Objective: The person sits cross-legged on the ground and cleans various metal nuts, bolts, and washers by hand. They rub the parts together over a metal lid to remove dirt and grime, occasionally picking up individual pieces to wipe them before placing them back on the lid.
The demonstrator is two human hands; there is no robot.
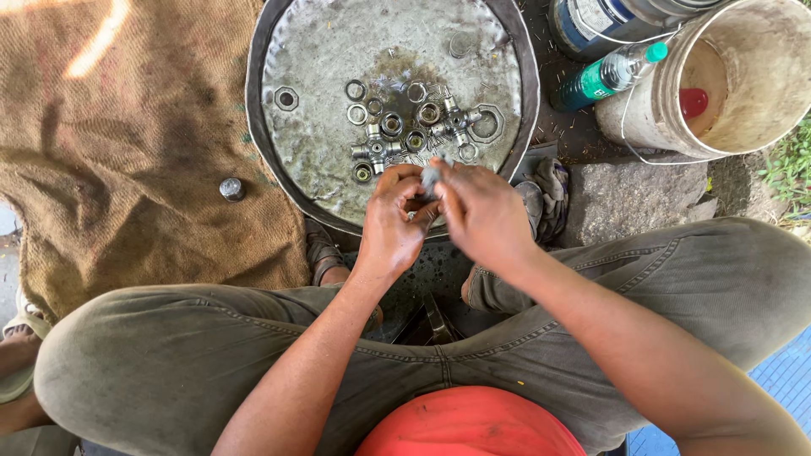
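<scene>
Above pan rim (270,160): both hands (393,224) (481,215) clench small metal part (430,177), long axis upright.

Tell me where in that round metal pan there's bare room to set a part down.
The round metal pan is bare across its top and along its left side, apart from one hex nut. The crowded part is the cluster of rings and fittings at centre-right, just beyond the left hand and right hand.

Left hand (393,221) and right hand (481,215) pinch small metal part (430,177) over round metal tray (321,181) of nuts (414,127).
</scene>
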